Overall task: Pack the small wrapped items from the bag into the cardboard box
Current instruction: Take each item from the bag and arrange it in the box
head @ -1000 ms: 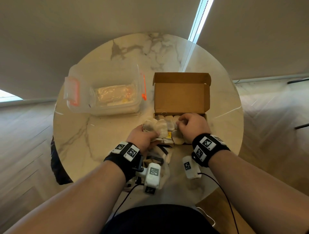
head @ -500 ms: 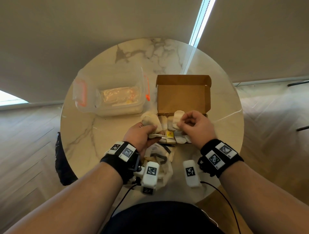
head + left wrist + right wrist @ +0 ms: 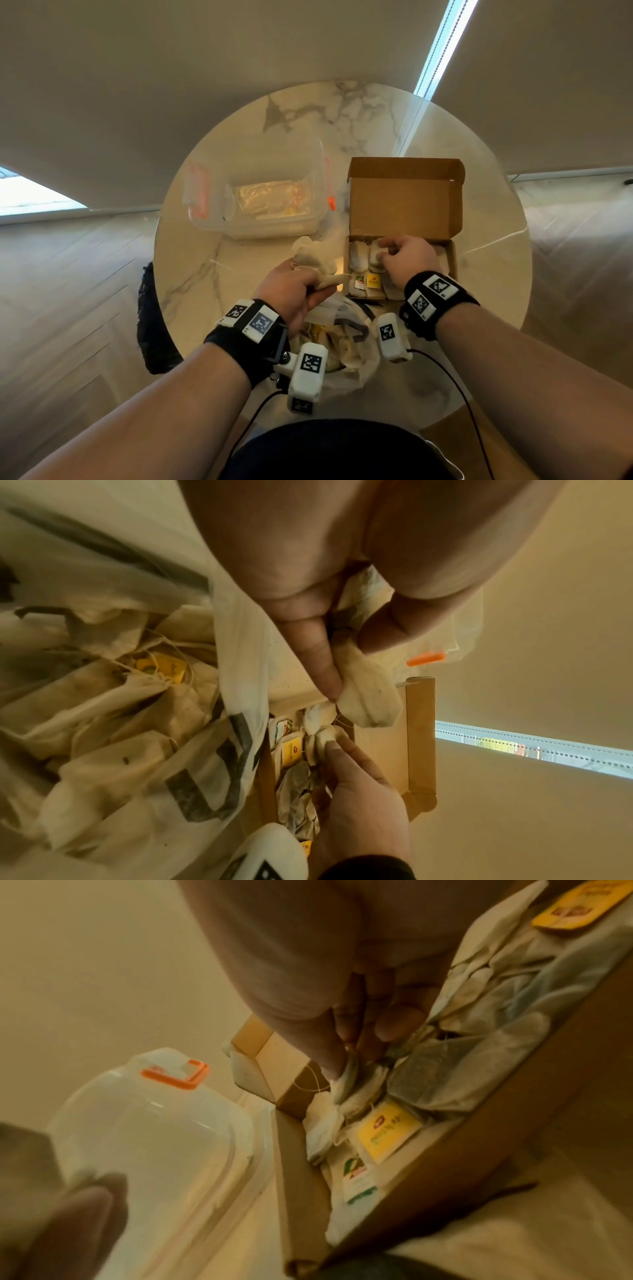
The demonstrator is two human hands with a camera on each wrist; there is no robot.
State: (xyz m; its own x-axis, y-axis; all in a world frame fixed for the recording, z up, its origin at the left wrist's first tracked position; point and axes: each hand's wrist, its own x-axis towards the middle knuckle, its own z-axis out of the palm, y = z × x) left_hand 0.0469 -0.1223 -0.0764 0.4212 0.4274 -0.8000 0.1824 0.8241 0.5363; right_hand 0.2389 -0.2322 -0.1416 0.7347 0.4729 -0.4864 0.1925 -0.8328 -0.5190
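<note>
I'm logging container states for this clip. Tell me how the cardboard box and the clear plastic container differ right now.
The cardboard box is opaque brown and stands open, its lid flap raised; the clear plastic container is see-through with orange clips.
The right hand reaches into the box; no hand touches the container.
The box holds rows of tea bags; the container's contents look blurred, pale and yellowish.
Both sit on the marble table.

On the table point(image 3: 191, 274), the cardboard box point(image 3: 454, 260) sits to your right, the plastic container point(image 3: 257, 192) to its left. The bag point(image 3: 356, 346) lies nearest you, just before the box. Wrapped items point(image 3: 359, 255) lie in the box.
</note>
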